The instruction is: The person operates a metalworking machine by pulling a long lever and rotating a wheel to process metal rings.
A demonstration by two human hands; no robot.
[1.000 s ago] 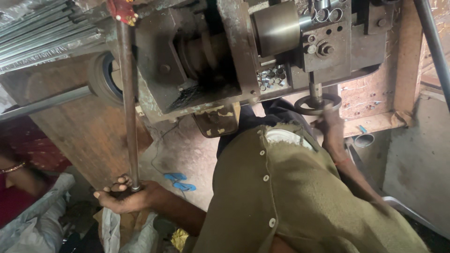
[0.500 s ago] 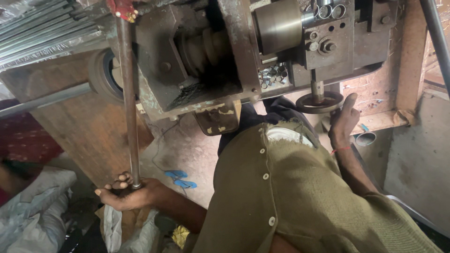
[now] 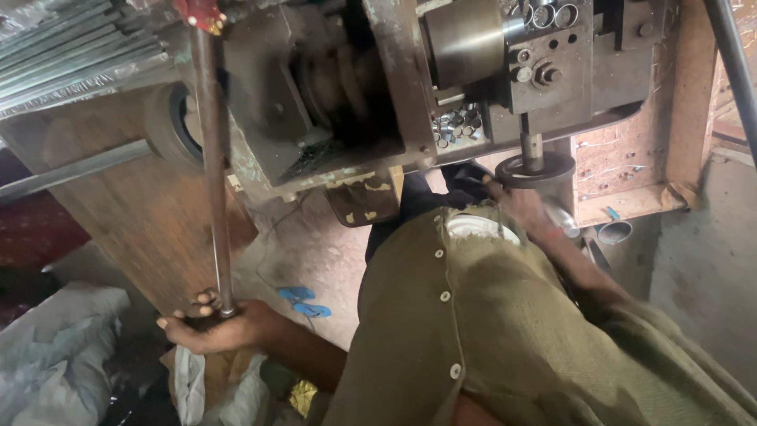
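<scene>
Since half a second ago the right hand [image 3: 516, 201] has dropped back onto the dark handwheel [image 3: 536, 168], blurred, so whether its fingers close on the rim I cannot tell. Nearest, the left hand [image 3: 217, 327] wraps its fingers around the foot of the long metal lever [image 3: 213, 166] (low down, likely for leverage). Open floor lies beside it; white sacks [image 3: 59, 359] crowd the left. Beyond, the grey machine [image 3: 473, 71] overhangs both hands.
</scene>
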